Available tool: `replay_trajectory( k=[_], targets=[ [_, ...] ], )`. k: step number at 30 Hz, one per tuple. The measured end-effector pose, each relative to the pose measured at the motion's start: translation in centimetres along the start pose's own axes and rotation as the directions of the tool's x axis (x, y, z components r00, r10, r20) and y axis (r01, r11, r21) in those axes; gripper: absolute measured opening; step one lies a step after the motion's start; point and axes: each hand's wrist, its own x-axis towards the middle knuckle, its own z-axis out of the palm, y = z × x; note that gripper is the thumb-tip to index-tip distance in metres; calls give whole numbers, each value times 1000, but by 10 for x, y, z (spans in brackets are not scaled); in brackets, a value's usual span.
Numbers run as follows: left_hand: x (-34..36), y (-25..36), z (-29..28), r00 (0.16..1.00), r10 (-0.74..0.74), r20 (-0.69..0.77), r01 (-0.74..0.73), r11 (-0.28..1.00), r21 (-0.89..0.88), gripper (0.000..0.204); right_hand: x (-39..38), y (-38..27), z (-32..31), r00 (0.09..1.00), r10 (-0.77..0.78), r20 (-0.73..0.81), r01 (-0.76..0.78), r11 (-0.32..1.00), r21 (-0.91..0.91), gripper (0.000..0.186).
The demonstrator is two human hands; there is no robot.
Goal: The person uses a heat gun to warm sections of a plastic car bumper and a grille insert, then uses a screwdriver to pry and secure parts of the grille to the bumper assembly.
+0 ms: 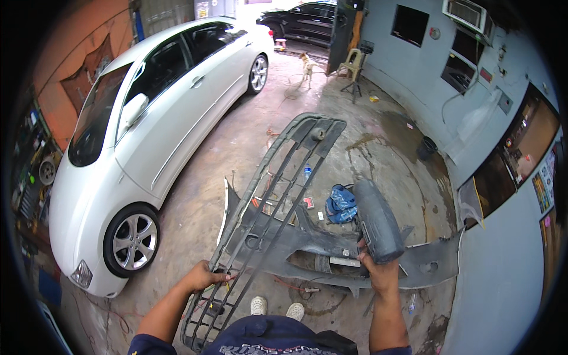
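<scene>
My left hand (207, 273) is closed on the side of a long black slatted grille (319, 135), which slants up from the lower edge to the middle of the view. My right hand (376, 266) grips the lower end of a dark grey, rounded, elongated object (378, 216); what it is I cannot make out. Beneath both lies a large grey bumper (435, 266) on the concrete floor, partly hidden by the grille. A blue backpack (340, 204) lies just left of the grey object.
A white car (154, 130) stands along the left. A blue-grey wall (491, 266) runs along the right, with a bucket (426, 148) beside it. A bottle (307, 174), cables (284, 284), a chair (349, 64) and a dog (307, 69) are on the floor; a dark vehicle (296, 23) is beyond.
</scene>
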Motion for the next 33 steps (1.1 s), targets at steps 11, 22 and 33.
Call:
replay_trajectory(
  k=[11,22,33],
  targets=[
    [5,-39,10,998,-19,59,24,996,-91,31,25,-46,17,952,-258,162,305,822,-482,49],
    [-6,-35,16,997,-56,54,61,995,-84,25,34,-28,2,994,-86,-64,76,985,-155,31],
    [-15,-51,43,983,182,-20,-165,932,323,76,32,-30,-10,978,78,-192,-65,995,73,33]
  ],
)
